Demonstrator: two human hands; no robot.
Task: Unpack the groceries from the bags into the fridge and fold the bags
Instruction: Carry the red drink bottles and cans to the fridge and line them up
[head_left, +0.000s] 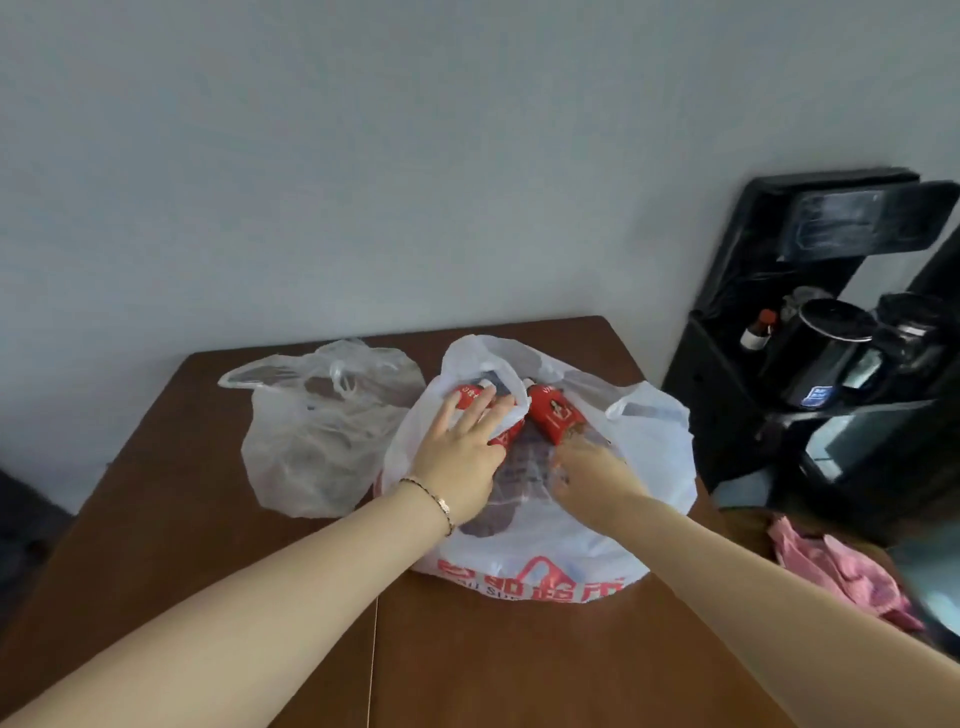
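A white plastic bag (540, 551) with red print lies on the brown table (156, 519), its mouth open toward the wall. Two red bottles show inside it. My left hand (462, 447) lies on top of the left red bottle (501, 439), partly through the bag's film, fingers spread over it. My right hand (592, 470) is closed around the base of the right red bottle (558, 415) inside the bag. A second, clear plastic bag (322, 431) lies crumpled to the left, looking nearly empty.
A black water dispenser (810, 332) with dark containers and a small brown bottle (758, 330) stands at the right, against the wall. A pink cloth (831, 566) lies off the table's right edge. No fridge is in view.
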